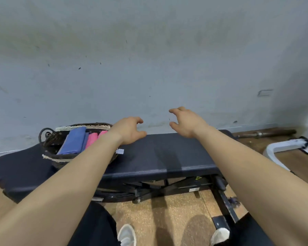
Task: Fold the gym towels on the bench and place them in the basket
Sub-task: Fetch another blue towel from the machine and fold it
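Observation:
A dark wicker basket [51,139] with a pale rope rim stands on the left part of the black padded bench [160,153]. Inside it lie a folded blue towel [73,140] and two folded pink towels [92,139]. My left hand [130,129] hovers above the bench just right of the basket, fingers loosely curled, holding nothing. My right hand [185,122] hangs in the air over the bench's far edge, fingers also loosely curled and empty. No towel lies on the visible bench top.
A grey wall rises right behind the bench. A small white tag [119,151] lies by the basket. A white frame [284,148] and a dark bar [267,133] lie on the cork floor at right. My white shoes [126,235] are below.

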The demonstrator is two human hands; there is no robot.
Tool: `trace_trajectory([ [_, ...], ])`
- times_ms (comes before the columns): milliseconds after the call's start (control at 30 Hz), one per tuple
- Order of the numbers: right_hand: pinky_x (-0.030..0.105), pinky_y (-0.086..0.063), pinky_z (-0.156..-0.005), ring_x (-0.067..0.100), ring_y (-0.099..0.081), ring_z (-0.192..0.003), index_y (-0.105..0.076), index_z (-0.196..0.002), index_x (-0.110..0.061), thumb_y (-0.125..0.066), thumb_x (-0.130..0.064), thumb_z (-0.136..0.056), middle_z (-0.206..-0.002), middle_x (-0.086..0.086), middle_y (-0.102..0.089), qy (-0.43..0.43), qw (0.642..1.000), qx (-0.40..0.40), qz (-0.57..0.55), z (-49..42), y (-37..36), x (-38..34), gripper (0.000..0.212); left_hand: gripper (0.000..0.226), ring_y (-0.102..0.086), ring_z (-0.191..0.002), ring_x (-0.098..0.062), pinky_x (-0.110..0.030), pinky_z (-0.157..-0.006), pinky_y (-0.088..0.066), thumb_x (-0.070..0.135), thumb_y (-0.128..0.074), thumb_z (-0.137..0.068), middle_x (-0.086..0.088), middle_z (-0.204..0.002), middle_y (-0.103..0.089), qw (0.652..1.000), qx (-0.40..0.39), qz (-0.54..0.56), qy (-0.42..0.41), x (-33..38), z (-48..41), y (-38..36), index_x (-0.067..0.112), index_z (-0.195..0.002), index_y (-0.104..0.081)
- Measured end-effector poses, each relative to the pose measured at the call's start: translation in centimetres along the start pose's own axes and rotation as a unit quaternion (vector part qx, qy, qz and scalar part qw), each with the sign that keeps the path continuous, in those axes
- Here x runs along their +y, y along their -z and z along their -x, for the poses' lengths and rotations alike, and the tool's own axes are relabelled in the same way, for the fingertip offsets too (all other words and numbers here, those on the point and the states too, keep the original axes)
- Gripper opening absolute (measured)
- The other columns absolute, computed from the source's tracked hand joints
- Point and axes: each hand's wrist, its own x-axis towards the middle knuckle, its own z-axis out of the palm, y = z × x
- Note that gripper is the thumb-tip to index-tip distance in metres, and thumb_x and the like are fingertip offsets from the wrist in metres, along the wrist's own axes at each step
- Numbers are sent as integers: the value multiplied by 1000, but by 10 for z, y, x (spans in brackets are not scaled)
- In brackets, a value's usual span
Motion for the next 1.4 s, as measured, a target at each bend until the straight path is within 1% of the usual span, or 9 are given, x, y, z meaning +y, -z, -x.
trace_trajectory([
  [167,44,-43,-105,27,-39,-139,-30,-155,-24,-46,-35,-99,-157,2,-33,-45,999,1,11,34,6,50,59,69,-38,-141,-24,-40,-111,-37,45,-60,-92,-1,-156,-38,999,-15,-15,-41,48,-10,-29,22,-152,-34],
  [333,45,-42,-106,32,-40,-137,-30,-155,-23,-48,-37,-98,-154,6,-37,-85,996,-14,13,24,-20,101,61,69,-38,-140,-25,-39,-108,-38,43,-57,-93,-2,-156,-35,997,-25,-37,-57,70,-51,-68,22,-153,-30],
  [533,46,-41,-104,34,-39,-136,-32,-153,-19,-47,-39,-99,-151,10,-40,-120,993,1,15,-39,-74,164,59,68,-38,-139,-28,-45,-112,-37,43,-56,-92,-5,-154,-37,998,-9,-22,-58,66,-143,-129,18,-151,-33],
  [733,44,-38,-105,35,-42,-133,-38,-151,-16,-45,-35,-99,-148,12,-44,-150,988,15,-13,-132,-124,209,55,61,-40,-137,-26,-40,-112,-36,41,-54,-94,-3,-152,-40,999,-5,5,-41,52,-247,-180,18,-149,-39],
  [933,46,-40,-100,37,-41,-129,-46,-141,-11,-47,-36,-98,-141,14,-47,-158,985,-72,-16,-148,-136,196,49,54,-48,-130,-26,-37,-105,-42,36,-55,-95,-4,-145,-49,996,-80,14,-24,50,-244,-186,19,-145,-45],
  [1067,47,-37,-106,37,-36,-134,-42,-143,-11,-48,-37,-98,-146,14,-42,-158,978,-138,-24,-135,-100,182,53,57,-44,-135,-24,-37,-109,-38,36,-55,-96,-5,-150,-44,991,-131,21,-5,69,-221,-150,16,-148,-41],
  [1167,47,-34,-109,36,-34,-137,-38,-146,-12,-47,-39,-99,-150,13,-38,-150,973,-175,-32,-119,-44,175,56,61,-40,-139,-24,-38,-111,-37,39,-52,-97,-5,-155,-38,985,-174,2,6,98,-209,-100,17,-152,-34],
  [1267,47,-35,-109,35,-35,-137,-37,-147,-12,-46,-39,-100,-150,12,-39,-152,971,-177,-47,-102,41,175,55,63,-39,-140,-24,-40,-111,-38,42,-49,-98,-5,-157,-35,980,-199,-14,28,141,-201,-32,17,-153,-31],
  [1400,49,-35,-109,35,-35,-137,-36,-148,-14,-45,-39,-100,-151,12,-37,-191,964,-173,-59,-67,172,183,56,65,-38,-140,-26,-42,-112,-37,45,-47,-99,-5,-158,-33,975,-216,-18,36,215,-186,65,17,-154,-29],
])
